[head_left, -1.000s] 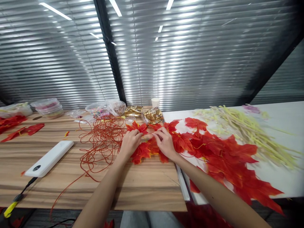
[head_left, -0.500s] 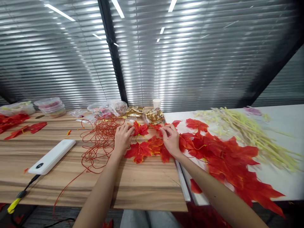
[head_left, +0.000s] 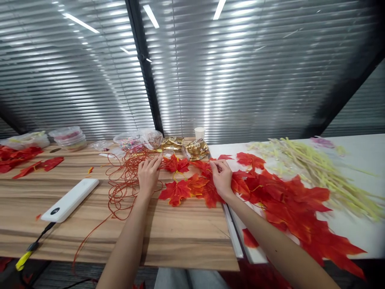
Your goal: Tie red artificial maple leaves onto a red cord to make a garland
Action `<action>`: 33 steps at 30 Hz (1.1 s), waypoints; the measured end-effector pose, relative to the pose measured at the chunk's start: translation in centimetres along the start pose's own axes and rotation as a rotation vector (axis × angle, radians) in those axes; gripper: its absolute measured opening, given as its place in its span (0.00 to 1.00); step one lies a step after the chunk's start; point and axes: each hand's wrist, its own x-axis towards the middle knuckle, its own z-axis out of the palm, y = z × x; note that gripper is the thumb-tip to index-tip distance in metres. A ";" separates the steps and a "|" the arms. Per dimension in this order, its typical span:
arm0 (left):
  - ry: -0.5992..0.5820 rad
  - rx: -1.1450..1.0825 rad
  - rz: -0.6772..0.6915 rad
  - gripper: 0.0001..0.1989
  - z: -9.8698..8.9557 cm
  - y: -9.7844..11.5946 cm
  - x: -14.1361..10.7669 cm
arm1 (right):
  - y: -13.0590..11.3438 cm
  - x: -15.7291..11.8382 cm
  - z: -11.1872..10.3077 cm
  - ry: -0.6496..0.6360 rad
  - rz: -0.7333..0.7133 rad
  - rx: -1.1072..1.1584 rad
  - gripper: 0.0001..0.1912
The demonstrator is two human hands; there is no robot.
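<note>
Across the wood-grain surface (head_left: 186, 237) and white surface (head_left: 363, 156), the red leaf string (head_left: 296, 198) slants from mid-frame to lower right. The right hand (head_left: 221, 176) pinches it; the left hand's (head_left: 148, 175) grip I cannot tell. Tangled cord (head_left: 129, 162) crowds centre-left, gold packets (head_left: 196, 149) behind.

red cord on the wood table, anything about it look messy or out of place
Yes: the red cord lies in loose, tangled loops by the left hand, and one length trails over the front edge of the wood-grain table, which looks untidy.
</note>
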 end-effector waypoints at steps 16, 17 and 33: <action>0.141 0.122 -0.159 0.18 -0.8 -3.3 -0.9 | -0.2 0.4 -0.1 -0.016 -0.051 0.013 0.09; 0.134 0.106 -0.186 0.18 -0.6 -3.1 -0.9 | -0.2 0.2 0.0 -0.037 -0.065 0.004 0.09; -0.293 -0.207 0.188 0.31 -1.1 4.7 0.5 | -0.4 -1.1 0.5 -0.209 -0.089 -0.027 0.11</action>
